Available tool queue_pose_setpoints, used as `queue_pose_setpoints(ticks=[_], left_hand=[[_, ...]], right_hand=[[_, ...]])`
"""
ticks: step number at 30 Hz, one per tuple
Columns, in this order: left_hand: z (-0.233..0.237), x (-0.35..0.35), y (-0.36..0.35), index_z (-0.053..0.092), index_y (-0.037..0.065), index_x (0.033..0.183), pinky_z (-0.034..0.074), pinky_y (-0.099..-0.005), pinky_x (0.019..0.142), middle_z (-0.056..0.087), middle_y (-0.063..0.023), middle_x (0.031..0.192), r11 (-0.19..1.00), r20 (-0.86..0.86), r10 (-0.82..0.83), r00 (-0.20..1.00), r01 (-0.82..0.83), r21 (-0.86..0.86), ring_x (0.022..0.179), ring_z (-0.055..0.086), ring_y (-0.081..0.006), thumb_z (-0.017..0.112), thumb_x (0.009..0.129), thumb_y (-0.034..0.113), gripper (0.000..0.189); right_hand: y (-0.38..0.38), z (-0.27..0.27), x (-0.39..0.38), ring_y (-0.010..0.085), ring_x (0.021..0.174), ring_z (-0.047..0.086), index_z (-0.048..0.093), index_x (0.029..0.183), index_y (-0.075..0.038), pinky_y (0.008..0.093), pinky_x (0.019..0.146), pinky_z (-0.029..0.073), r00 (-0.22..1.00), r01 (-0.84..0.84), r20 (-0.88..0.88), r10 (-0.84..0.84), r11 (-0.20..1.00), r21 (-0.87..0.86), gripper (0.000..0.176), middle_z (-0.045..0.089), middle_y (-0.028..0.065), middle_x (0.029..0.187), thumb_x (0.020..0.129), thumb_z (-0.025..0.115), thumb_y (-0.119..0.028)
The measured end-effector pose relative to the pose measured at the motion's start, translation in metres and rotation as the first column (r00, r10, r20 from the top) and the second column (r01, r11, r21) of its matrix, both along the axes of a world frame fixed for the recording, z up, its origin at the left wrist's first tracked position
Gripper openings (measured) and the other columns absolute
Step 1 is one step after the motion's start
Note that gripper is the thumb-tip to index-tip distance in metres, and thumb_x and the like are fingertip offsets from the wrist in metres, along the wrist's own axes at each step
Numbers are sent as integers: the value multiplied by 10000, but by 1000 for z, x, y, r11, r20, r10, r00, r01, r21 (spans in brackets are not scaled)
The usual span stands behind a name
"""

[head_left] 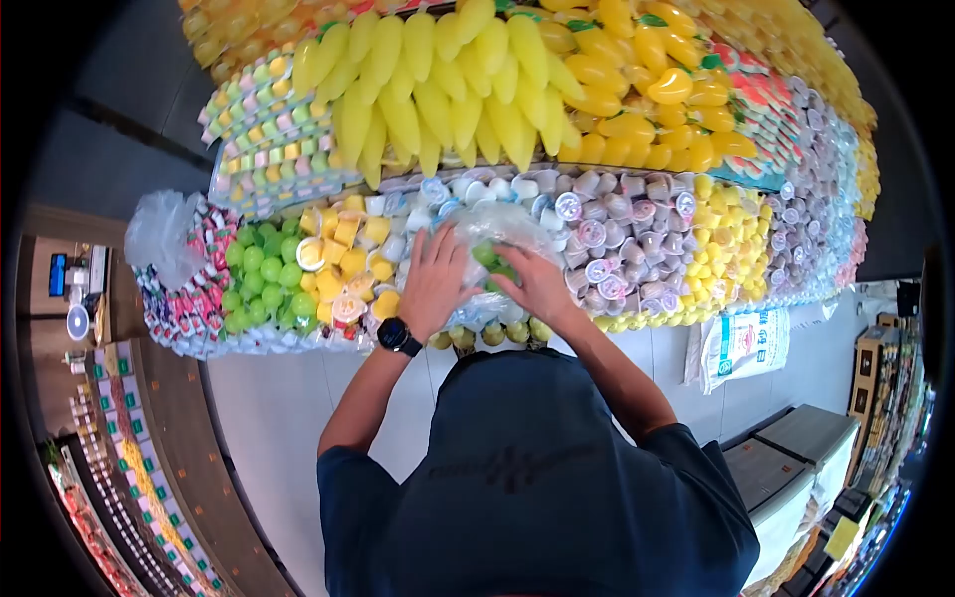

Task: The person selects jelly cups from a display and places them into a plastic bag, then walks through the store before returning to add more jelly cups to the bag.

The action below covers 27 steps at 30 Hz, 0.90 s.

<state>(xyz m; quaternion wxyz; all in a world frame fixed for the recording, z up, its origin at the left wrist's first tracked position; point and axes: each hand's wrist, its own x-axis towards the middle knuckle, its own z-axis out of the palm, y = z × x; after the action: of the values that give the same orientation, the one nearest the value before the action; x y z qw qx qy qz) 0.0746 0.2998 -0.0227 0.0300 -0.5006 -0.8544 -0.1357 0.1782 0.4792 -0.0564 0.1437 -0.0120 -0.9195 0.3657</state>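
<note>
A clear plastic bag (502, 221) with several green pieces (489, 261) in it lies on the heaped display, in front of my body. My left hand (435, 274), with a watch on its wrist, rests flat at the bag's left side, fingers spread. At the bag's right side is my right hand (534, 283), its fingers bent against the plastic and green pieces; whether they pinch anything is unclear. Yellow cups (348, 261) lie left of my left hand, and pale purple cups (622, 239) lie right of the bag.
Green balls (267, 269) and a crumpled clear bag (164, 239) are at the left. Long yellow pieces (438, 95) and orange-yellow ones (637, 85) are heaped behind. A printed white sack (746, 348) and grey bins (786, 463) stand at the right.
</note>
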Motion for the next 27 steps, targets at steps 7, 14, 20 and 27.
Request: queue_pose_setpoints(ticks=[7, 14, 20, 27], left_hand=[[3, 3, 1, 484, -40, 1220, 179, -497, 1134, 441, -206, 1309, 998, -21, 17, 1000, -18, -59, 1332, 321, -309, 731, 732, 374, 686], [3, 5, 1, 493, -44, 1190, 188, -502, 1129, 437, -214, 1309, 999, -45, 1, 999, -2, -37, 1323, 328, -316, 745, 714, 374, 681], [0, 4, -2, 501, -48, 1193, 189, -495, 1131, 447, -204, 1298, 999, -87, 15, 996, -19, -48, 1324, 328, -314, 730, 723, 400, 689], [3, 5, -4, 496, -67, 1196, 191, -490, 1130, 453, -200, 1287, 999, -71, 1, 997, -4, -55, 1328, 322, -314, 711, 742, 416, 697]], right_hand=[[2, -1, 1, 351, 827, 613, 550, 1206, -88, 408, 724, 500, 1000, -20, 8, 20, 999, -31, 407, 597, 172, 1059, 845, 659, -242], [5, -2, 2, 382, 887, 599, 544, 1208, -73, 431, 761, 492, 1000, -26, 2, 26, 1000, 0, 425, 595, 191, 1069, 847, 653, -270], [3, 4, 1, 390, 943, 588, 551, 1203, -71, 442, 791, 487, 998, -39, -43, 40, 999, 22, 418, 595, 193, 1073, 857, 643, -285], [2, 10, 3, 387, 964, 584, 553, 1202, -66, 429, 815, 486, 997, -43, 64, 43, 999, 1, 413, 592, 190, 1108, 858, 640, -278]])
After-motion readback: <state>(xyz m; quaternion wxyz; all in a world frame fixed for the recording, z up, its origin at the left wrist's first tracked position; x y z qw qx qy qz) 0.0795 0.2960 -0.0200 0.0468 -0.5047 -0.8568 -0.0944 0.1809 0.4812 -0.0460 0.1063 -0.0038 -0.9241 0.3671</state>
